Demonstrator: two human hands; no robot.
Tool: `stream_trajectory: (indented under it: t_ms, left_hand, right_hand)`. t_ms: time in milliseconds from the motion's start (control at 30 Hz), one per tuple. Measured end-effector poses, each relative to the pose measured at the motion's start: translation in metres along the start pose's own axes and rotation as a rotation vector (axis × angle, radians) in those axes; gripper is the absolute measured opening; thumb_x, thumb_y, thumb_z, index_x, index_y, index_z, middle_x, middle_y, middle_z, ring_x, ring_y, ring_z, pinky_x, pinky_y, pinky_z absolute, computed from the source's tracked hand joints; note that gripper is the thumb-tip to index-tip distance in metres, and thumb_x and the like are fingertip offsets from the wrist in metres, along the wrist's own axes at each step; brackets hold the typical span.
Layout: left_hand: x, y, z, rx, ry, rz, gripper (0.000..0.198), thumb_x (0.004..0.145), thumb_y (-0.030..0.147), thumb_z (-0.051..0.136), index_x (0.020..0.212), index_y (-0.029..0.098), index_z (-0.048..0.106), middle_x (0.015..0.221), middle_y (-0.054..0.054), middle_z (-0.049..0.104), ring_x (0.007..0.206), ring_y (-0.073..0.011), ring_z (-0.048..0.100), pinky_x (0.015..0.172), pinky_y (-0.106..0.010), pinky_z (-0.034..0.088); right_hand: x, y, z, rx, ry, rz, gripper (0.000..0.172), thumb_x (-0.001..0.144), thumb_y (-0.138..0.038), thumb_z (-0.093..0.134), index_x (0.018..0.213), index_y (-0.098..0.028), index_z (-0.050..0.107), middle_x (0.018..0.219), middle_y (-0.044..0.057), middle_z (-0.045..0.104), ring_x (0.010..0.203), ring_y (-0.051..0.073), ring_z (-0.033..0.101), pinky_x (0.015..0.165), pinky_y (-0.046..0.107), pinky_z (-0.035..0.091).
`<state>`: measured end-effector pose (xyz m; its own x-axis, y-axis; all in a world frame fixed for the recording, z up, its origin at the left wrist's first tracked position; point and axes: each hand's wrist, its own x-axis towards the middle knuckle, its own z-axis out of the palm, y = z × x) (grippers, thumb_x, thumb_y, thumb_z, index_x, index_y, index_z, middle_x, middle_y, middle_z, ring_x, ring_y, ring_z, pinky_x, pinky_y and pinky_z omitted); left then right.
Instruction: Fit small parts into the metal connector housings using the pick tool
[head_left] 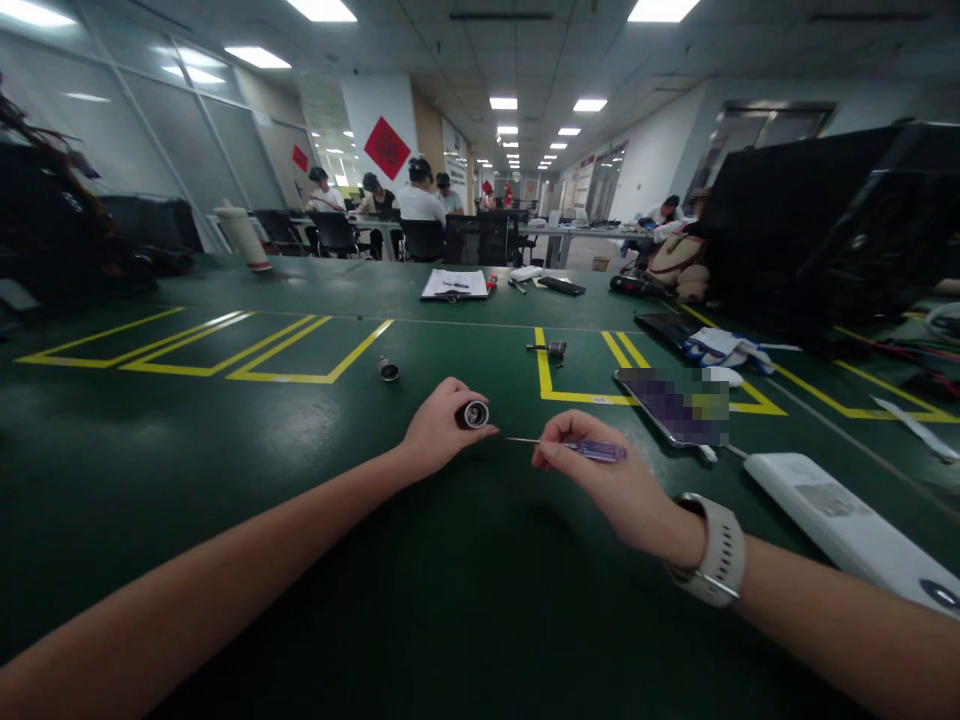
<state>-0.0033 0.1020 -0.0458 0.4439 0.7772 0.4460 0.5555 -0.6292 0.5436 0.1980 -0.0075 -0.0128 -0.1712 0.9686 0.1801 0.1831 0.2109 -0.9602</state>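
Observation:
My left hand point(439, 432) rests on the green table point(225, 470) with its fingers wrapped round a small black cylinder point(473, 414) whose open round end faces me. My right hand point(600, 480), with a white watch point(716, 552) on the wrist, pinches a small purple-handled screwdriver point(592, 450). The thin metal shaft points left toward the cylinder and its tip stops just short of my left fingers.
A second small cylinder point(388, 369) and a small metal tool point(551, 349) lie farther back, among yellow floor-tape boxes point(300, 350). A phone point(671, 405), white remote point(847, 525) and gloves point(720, 347) lie right. Papers point(455, 284) and seated people point(420, 205) are beyond.

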Motion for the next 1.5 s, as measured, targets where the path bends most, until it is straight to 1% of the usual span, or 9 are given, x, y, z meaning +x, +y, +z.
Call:
stream_trajectory:
  t_ms: [67,200,367,467,833,1133,1233,1400,1500]
  left_hand:
    - [0.011,-0.007,0.002,0.091,0.011,0.024,0.031,0.065,0.040,0.071,0.079,0.015,0.059,0.085,-0.003,0.051,0.075,-0.0168,0.051,0.066,-0.030,0.043]
    - [0.025,-0.017,0.007,0.203,0.033,0.088,0.034,0.065,0.042,0.070,0.072,0.016,0.051,0.075,-0.001,0.052,0.071,-0.0167,0.048,0.063,-0.029,0.039]
    - [0.027,-0.020,0.012,-0.005,-0.081,0.041,0.026,0.072,0.039,0.063,0.077,0.016,0.053,0.072,0.000,0.058,0.065,-0.0139,0.053,0.059,-0.025,0.039]
    - [0.024,-0.020,0.012,-0.067,-0.112,0.052,0.022,0.074,0.037,0.061,0.074,0.015,0.054,0.069,0.001,0.057,0.063,-0.0127,0.053,0.058,-0.024,0.039]
    - [0.020,-0.010,0.011,0.174,-0.129,0.190,0.014,0.075,0.026,0.056,0.065,0.017,0.050,0.064,0.001,0.051,0.061,-0.0128,0.048,0.057,-0.024,0.035]
    - [0.018,-0.010,0.009,0.051,-0.157,0.228,0.014,0.074,0.023,0.054,0.064,0.017,0.047,0.062,0.003,0.048,0.058,-0.0106,0.046,0.056,-0.022,0.036]
    - [0.019,-0.011,0.010,0.069,-0.144,0.213,0.014,0.074,0.024,0.054,0.064,0.017,0.047,0.062,0.003,0.047,0.058,-0.0108,0.046,0.055,-0.022,0.036]
    - [0.018,-0.009,0.012,0.148,-0.120,0.189,0.012,0.075,0.022,0.054,0.064,0.017,0.050,0.063,0.001,0.049,0.060,-0.0128,0.046,0.057,-0.025,0.036]
    - [0.017,-0.007,0.011,0.153,-0.133,0.201,0.012,0.075,0.020,0.054,0.064,0.017,0.051,0.064,0.001,0.050,0.061,-0.0132,0.047,0.059,-0.026,0.036]
  right_hand:
    - [0.011,0.004,0.003,0.108,0.041,-0.016,0.011,0.080,-0.028,0.058,0.081,-0.017,0.057,0.079,0.002,0.061,0.077,0.015,0.058,0.073,0.033,0.047]
    - [0.028,0.012,0.013,0.252,0.057,-0.051,0.013,0.078,-0.029,0.062,0.082,-0.017,0.060,0.082,0.002,0.061,0.079,0.015,0.058,0.075,0.032,0.046]
    - [0.035,0.021,0.024,0.345,0.059,-0.042,0.016,0.079,-0.031,0.061,0.083,-0.016,0.062,0.083,0.002,0.063,0.080,0.014,0.058,0.076,0.032,0.046]
    - [0.035,0.029,0.026,0.320,0.036,-0.053,0.019,0.082,-0.034,0.057,0.086,-0.016,0.063,0.085,0.003,0.063,0.082,0.015,0.058,0.078,0.032,0.045]
    - [0.029,0.028,0.025,-0.006,0.028,-0.092,0.022,0.085,-0.031,0.052,0.098,-0.019,0.066,0.100,0.005,0.065,0.093,0.017,0.059,0.084,0.035,0.044]
    - [0.036,0.036,0.021,0.531,0.001,0.112,0.019,0.079,-0.028,0.057,0.086,-0.016,0.069,0.092,0.007,0.068,0.083,0.017,0.060,0.073,0.032,0.045]
    - [0.035,0.038,0.022,0.487,0.016,0.060,0.019,0.081,-0.030,0.056,0.088,-0.017,0.068,0.094,0.006,0.068,0.086,0.017,0.060,0.075,0.032,0.045]
    - [0.031,0.042,0.025,0.195,0.030,-0.053,0.022,0.082,-0.034,0.056,0.096,-0.020,0.068,0.100,0.005,0.066,0.096,0.018,0.058,0.083,0.037,0.044]
    - [0.032,0.042,0.025,0.245,0.013,-0.017,0.022,0.080,-0.033,0.058,0.093,-0.019,0.068,0.096,0.006,0.067,0.092,0.018,0.059,0.080,0.036,0.045]
